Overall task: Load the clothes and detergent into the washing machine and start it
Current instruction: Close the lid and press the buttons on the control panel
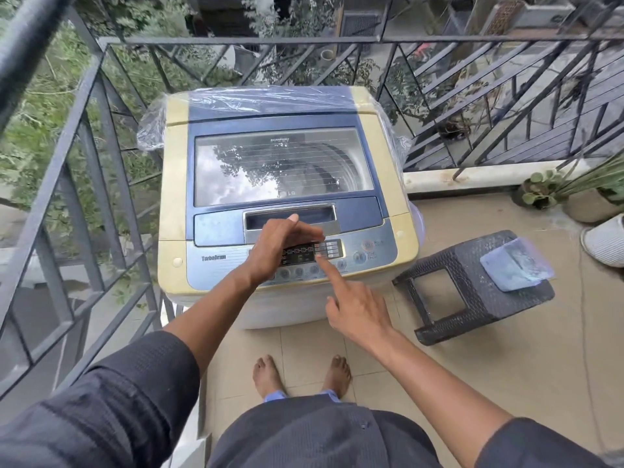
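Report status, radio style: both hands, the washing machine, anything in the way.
Right hand pointing, index fingertip at control panel. Left hand hovering over panel, loosely curled, holding nothing. Washing machine lid closed. Nothing blocking the buttons.

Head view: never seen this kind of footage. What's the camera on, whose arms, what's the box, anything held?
One camera, worn on a person's head, looking down at their own arms. The box is a top-loading washing machine on a balcony, glass lid closed. The right hand points its index finger at the control panel; the left hand hovers over the panel, fingers loosely curled. Neither holds anything. A dark stool beside it carries a blue packet, contents unclear.
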`<state>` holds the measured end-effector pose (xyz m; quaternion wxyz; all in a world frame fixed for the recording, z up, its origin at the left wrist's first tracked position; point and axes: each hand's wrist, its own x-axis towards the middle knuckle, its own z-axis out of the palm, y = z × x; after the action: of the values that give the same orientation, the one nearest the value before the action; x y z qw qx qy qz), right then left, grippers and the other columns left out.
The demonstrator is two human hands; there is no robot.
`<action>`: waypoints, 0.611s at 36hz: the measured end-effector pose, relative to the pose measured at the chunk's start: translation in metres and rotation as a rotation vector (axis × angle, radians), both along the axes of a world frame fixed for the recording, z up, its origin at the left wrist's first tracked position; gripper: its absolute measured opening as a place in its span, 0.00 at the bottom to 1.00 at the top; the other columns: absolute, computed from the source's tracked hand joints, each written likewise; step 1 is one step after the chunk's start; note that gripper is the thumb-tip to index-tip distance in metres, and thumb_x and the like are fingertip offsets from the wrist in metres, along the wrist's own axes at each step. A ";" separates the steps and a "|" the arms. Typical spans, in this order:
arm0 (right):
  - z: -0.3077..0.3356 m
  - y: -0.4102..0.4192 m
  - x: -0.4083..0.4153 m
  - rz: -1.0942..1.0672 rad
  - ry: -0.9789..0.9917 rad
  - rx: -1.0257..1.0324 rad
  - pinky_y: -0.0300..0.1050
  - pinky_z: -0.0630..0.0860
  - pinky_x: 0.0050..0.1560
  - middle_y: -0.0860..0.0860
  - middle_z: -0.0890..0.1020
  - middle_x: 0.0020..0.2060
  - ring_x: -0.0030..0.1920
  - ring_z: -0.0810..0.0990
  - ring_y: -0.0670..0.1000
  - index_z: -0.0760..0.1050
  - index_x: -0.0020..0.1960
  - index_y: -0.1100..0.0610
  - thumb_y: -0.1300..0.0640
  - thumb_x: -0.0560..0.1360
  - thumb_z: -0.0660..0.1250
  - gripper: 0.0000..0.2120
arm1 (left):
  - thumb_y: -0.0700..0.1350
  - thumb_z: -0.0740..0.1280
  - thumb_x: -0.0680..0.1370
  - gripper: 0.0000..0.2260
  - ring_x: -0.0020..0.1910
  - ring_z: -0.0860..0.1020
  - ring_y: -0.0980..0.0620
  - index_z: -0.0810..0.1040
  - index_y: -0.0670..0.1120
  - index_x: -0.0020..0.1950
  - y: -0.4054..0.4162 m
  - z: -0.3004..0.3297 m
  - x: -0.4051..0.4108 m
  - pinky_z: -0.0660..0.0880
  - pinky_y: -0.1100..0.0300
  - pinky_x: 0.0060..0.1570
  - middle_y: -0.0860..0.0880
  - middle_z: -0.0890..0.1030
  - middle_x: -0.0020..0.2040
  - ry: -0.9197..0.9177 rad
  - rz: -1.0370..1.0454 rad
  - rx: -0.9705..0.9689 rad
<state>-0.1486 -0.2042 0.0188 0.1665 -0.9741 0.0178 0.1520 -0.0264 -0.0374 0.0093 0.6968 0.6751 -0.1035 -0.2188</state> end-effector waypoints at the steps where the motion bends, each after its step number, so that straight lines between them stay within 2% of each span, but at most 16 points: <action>1: 0.000 0.001 0.000 0.009 -0.004 0.000 0.54 0.75 0.43 0.57 0.83 0.45 0.45 0.82 0.63 0.42 0.83 0.38 0.57 0.78 0.60 0.41 | 0.53 0.53 0.86 0.29 0.60 0.86 0.42 0.85 0.33 0.59 0.000 0.000 0.000 0.80 0.53 0.66 0.39 0.88 0.55 0.004 -0.004 -0.002; 8: 0.000 0.011 -0.001 0.064 -0.022 0.007 0.54 0.77 0.42 0.56 0.83 0.43 0.42 0.82 0.63 0.44 0.83 0.37 0.57 0.77 0.60 0.41 | 0.54 0.53 0.86 0.29 0.60 0.86 0.42 0.85 0.32 0.60 0.004 -0.003 0.003 0.80 0.55 0.65 0.39 0.88 0.55 0.012 -0.034 -0.010; 15: 0.001 0.018 -0.004 0.103 -0.002 0.026 0.55 0.77 0.46 0.56 0.84 0.45 0.46 0.82 0.65 0.47 0.83 0.38 0.57 0.78 0.60 0.39 | 0.54 0.52 0.86 0.29 0.61 0.86 0.41 0.85 0.32 0.60 0.005 -0.002 0.003 0.79 0.50 0.67 0.38 0.88 0.56 0.012 -0.042 -0.011; 22: -0.001 0.029 -0.007 0.157 0.018 0.033 0.54 0.77 0.46 0.53 0.84 0.48 0.46 0.82 0.63 0.39 0.81 0.32 0.55 0.78 0.60 0.42 | 0.55 0.52 0.86 0.31 0.61 0.86 0.42 0.85 0.32 0.60 0.007 0.001 0.004 0.79 0.54 0.67 0.37 0.88 0.56 0.047 -0.062 -0.020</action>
<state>-0.1556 -0.1756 0.0174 0.1698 -0.9682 -0.0596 0.1737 -0.0223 -0.0302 0.0098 0.6987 0.6593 -0.1103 -0.2548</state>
